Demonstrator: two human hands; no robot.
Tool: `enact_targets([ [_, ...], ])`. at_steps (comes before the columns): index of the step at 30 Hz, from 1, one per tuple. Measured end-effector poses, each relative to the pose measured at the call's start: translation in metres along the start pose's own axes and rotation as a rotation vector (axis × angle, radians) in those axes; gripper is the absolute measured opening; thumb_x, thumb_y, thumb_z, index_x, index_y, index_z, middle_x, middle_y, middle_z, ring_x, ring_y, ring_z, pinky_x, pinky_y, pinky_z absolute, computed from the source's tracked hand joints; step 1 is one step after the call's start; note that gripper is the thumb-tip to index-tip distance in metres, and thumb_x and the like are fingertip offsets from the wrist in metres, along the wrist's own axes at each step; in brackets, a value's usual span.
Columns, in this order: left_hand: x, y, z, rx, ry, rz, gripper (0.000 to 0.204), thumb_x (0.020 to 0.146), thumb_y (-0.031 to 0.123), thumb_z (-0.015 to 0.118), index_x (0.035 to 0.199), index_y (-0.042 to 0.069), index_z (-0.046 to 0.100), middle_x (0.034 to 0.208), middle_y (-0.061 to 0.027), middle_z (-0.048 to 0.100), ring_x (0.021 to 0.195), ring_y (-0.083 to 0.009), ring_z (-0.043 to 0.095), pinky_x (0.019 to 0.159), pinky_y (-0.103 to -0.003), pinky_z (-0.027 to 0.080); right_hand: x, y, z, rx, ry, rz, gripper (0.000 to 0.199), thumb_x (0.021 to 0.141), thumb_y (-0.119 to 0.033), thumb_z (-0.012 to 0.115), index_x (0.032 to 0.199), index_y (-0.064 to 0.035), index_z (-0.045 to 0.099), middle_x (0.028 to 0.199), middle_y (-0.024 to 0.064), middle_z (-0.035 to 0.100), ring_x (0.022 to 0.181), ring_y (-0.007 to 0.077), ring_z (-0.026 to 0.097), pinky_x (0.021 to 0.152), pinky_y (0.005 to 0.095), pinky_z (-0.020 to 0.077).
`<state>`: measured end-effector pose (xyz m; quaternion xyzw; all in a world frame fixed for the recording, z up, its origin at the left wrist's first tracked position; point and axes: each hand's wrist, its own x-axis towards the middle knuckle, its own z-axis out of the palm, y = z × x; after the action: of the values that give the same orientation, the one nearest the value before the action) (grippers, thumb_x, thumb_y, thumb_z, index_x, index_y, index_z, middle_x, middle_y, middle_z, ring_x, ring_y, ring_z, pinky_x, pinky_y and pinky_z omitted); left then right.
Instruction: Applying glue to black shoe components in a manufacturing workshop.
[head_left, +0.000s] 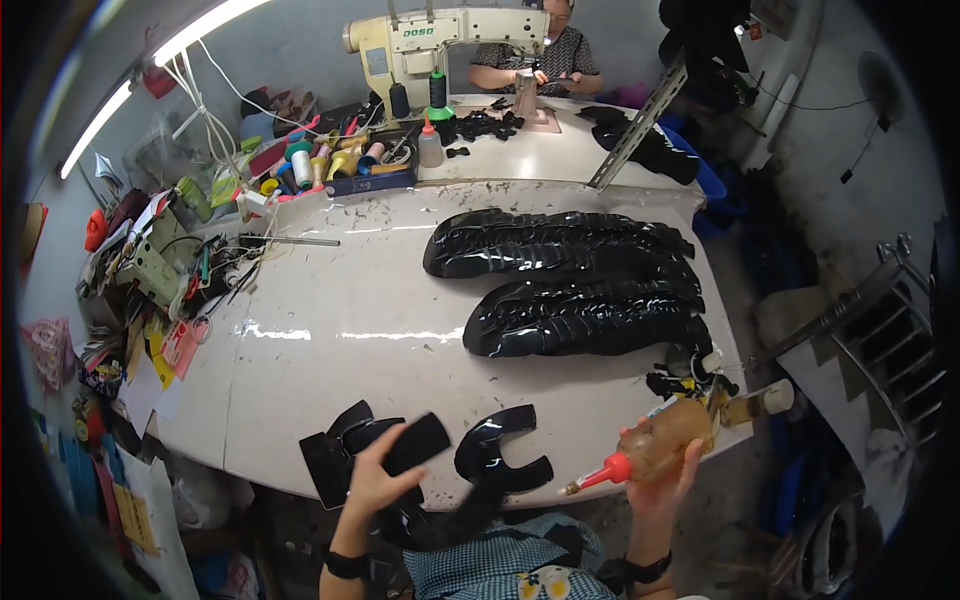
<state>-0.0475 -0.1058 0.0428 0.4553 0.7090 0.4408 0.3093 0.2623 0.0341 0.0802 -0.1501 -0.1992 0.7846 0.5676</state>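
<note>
My right hand [668, 482] is wrapped round a squeeze bottle [668, 440] of brownish liquid. The bottle lies tilted, its red nozzle pointing down and to the left, above the table's near edge. My left hand [378, 482] grips a flat black piece [418, 446] between thumb and fingers. Beneath and beside that hand are more black pieces [322, 468], partly covered by it. Between the two hands a glossy black C-shaped piece [482, 447] rests on the white table [300, 370]. A black strip hangs over the edge near my lap.
Two long rows of overlapped glossy black pieces [560, 246] lie across the table's right half. At its right corner stands a jar [755, 403] near small tools. Clutter lines the left side. Beyond, a person sits behind a sewing machine [440, 35], near a box of thread spools [370, 182].
</note>
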Motion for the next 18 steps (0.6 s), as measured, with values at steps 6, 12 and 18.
enact_targets([
  [6,-0.015,0.057,0.052,-0.641,-0.532,-0.255,0.072,0.061,0.014,0.072,0.125,0.007,0.042,0.123,-0.0063,0.045,0.106,-0.0146,0.043,0.091,-0.028,0.032,-0.004,-0.013,0.002,-0.067,-0.042,0.0,0.059,0.081,-0.044,0.051,0.127,-0.0114,0.031,0.118,0.017,0.045,0.107,0.0392,0.045,0.088,0.0496,0.0402],
  [12,-0.019,0.096,0.059,-0.645,-0.538,-0.289,0.074,0.054,0.006,0.072,0.122,-0.002,0.043,0.108,-0.01,0.054,0.099,-0.0147,0.049,0.089,-0.025,0.035,-0.01,-0.022,0.012,-0.302,0.007,-0.135,0.065,0.079,-0.045,0.054,0.127,-0.0093,0.03,0.117,0.0158,0.045,0.103,0.0337,0.049,0.09,0.048,0.0389],
  [18,-0.023,0.092,0.056,-0.647,-0.525,-0.184,0.067,0.059,0.007,0.072,0.121,0.003,0.046,0.108,-0.0076,0.053,0.098,-0.0136,0.049,0.088,-0.025,0.036,-0.011,-0.024,0.012,-0.37,-0.084,-0.19,0.068,0.077,-0.044,0.056,0.128,-0.0089,0.029,0.12,0.0149,0.043,0.105,0.035,0.048,0.089,0.0476,0.0399],
])
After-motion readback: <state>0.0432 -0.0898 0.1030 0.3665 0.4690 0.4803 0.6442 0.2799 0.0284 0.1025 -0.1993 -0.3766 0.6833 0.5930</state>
